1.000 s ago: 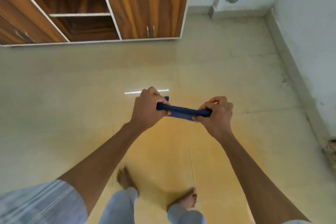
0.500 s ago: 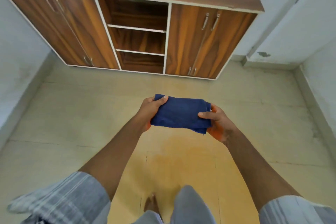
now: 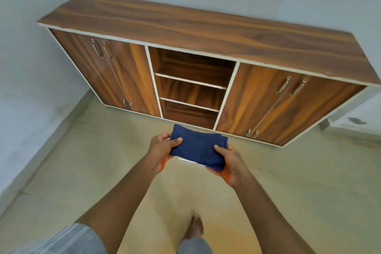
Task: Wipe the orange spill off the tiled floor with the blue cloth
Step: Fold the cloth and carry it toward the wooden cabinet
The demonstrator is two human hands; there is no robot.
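A folded blue cloth [image 3: 198,146] hangs in the air at chest height, flat side facing me. My left hand [image 3: 161,150] grips its left edge, thumb on top. My right hand [image 3: 228,163] grips its lower right corner. Both palms carry orange stains. Only a faint orange tint [image 3: 233,241] shows on the pale tiled floor [image 3: 92,171], near the bottom edge between my arms. The floor under the cloth and hands is hidden.
A wooden cabinet [image 3: 193,33] with open middle shelves and closed side doors stands against the far wall. White walls close in at left and right. My bare foot [image 3: 195,226] stands on the tiles below my hands.
My view has tilted up from the floor toward the cabinet. The cloth, seen edge-on a second ago, now shows its flat face. Most of the orange spill has dropped out of view.
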